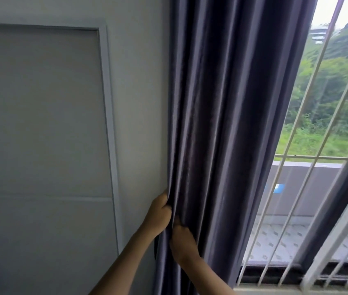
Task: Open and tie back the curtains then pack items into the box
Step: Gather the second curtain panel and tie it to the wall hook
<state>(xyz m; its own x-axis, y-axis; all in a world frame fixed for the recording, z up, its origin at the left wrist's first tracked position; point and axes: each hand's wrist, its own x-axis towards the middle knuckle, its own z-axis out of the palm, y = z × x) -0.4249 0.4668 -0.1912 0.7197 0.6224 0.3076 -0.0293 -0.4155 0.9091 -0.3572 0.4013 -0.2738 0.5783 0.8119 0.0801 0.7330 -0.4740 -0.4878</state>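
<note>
Your right hand is the nearest and the lower one; its fingers are curled into the folds of the dark grey curtain and pinch the cloth. Just above it, your left hand grips the left edge of the same curtain, with the fingers closed around the fabric. The two hands are almost touching. The curtain hangs gathered between the pale wall with its framed panel on the left and the window on the right. Behind the glass stand white bars, and farther away green trees.
</note>
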